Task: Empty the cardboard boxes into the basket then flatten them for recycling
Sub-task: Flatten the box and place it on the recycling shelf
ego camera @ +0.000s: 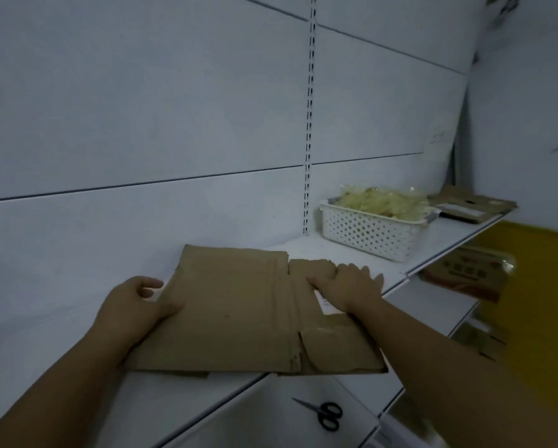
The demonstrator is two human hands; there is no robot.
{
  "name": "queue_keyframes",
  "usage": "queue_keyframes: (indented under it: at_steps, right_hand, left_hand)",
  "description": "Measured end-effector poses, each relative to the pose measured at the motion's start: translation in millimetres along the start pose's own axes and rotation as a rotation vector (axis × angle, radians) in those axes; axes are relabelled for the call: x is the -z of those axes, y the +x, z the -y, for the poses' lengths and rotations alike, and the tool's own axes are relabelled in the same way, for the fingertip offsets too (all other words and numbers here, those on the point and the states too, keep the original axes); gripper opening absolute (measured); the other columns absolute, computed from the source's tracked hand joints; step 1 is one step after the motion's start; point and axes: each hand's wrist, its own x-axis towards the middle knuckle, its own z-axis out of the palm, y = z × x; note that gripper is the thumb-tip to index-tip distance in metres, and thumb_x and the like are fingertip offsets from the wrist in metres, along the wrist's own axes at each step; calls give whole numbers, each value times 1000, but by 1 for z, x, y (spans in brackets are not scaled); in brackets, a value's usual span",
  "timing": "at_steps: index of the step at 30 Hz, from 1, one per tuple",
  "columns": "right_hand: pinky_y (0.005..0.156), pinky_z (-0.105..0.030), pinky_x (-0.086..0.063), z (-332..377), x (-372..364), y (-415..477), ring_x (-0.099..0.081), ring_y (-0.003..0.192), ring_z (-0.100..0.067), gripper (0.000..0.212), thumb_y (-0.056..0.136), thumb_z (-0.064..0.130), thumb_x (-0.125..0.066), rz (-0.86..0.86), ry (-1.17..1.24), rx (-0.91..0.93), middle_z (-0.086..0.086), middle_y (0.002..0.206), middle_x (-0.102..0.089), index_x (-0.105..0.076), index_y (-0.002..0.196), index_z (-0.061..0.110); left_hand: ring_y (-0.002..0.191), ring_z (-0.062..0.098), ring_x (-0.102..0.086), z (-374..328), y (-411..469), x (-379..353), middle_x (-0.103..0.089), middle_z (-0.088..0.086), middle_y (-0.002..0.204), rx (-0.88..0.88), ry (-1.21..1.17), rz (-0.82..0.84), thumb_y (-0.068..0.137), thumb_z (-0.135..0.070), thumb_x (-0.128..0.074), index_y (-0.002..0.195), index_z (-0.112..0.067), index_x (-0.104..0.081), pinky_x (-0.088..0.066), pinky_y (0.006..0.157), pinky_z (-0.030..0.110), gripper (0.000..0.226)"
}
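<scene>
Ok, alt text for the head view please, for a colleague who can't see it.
A flattened cardboard box lies on a white shelf; the left hand grips its left edge, the right hand presses flat on its right part. Farther right sit a white basket full of packets and more flattened cardboard; scissors lie one shelf down.

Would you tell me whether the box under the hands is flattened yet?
Flattened: the cardboard box lies flat on the shelf, right hand pressing it, left hand gripping its edge.
</scene>
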Motion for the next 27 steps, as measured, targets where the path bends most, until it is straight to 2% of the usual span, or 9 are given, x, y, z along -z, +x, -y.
queue_keyframes:
  at_steps: [3,7,10,12,14,16,20,24,27]
  right_hand:
    - [116,-51,-4,-7,5,-5,-22,141,-29,75,86,64,-38,-25,102,111,-9,150,-34,-34,142,15]
    - [114,-43,-19,-26,17,-20,-46,124,-26,49,90,47,-47,-2,242,216,-11,132,-55,-56,122,12]
    - [90,-38,-47,-64,41,-24,-61,95,-23,30,85,35,-59,64,552,159,-11,108,-67,-66,98,9]
    - [71,-32,-52,-98,62,-25,-62,85,-18,30,85,27,-63,109,806,67,-10,114,-66,-63,109,9]
    - [61,-27,-51,-133,83,-27,-61,86,-19,49,86,29,-64,190,995,-58,-10,124,-59,-48,128,8]
    - [61,-28,-51,-168,101,-29,-64,87,-23,58,86,37,-64,253,1039,-154,-14,117,-63,-48,131,4]
    - [59,-28,-51,-241,143,-38,-67,80,-24,43,90,32,-59,173,1002,-207,-13,96,-69,-57,121,2]
    - [78,-38,-56,-314,182,-42,-69,81,-26,34,88,35,-60,34,894,-230,-11,90,-71,-63,108,7]
    - [68,-34,-55,-360,205,-45,-68,76,-24,23,89,34,-60,-14,873,-280,-9,84,-70,-61,96,12]
  left_hand:
    - [104,34,-59,-13,-1,1,-58,15,124,162,-199,238,82,-17,-70,135,-16,-47,-48,80,37,58]
    - [103,41,-61,-31,-7,-4,-63,27,116,490,-479,424,71,-22,-70,123,3,-56,-42,100,54,59]
    - [109,42,-60,-46,-19,-23,-63,26,118,471,-523,464,70,-23,-66,123,-1,-57,-44,97,56,58]
    - [96,40,-67,-64,-32,-47,-68,23,110,411,-617,492,77,-22,-62,119,-5,-60,-53,82,57,46]
    - [75,36,-72,-84,-43,-76,-74,21,92,394,-703,494,85,-21,-58,116,-7,-61,-56,65,56,34]
    - [70,34,-72,-108,-53,-106,-74,18,86,363,-732,489,89,-20,-56,118,-8,-59,-57,60,54,32]
    - [83,34,-68,-161,-76,-166,-70,20,98,351,-697,560,89,-19,-57,123,-4,-58,-54,65,55,37]
    - [91,35,-63,-210,-100,-226,-72,21,90,332,-711,691,92,-16,-53,121,1,-57,-54,79,48,34]
    - [96,36,-62,-240,-113,-268,-71,22,99,315,-718,784,92,-12,-51,123,1,-56,-49,85,49,34]
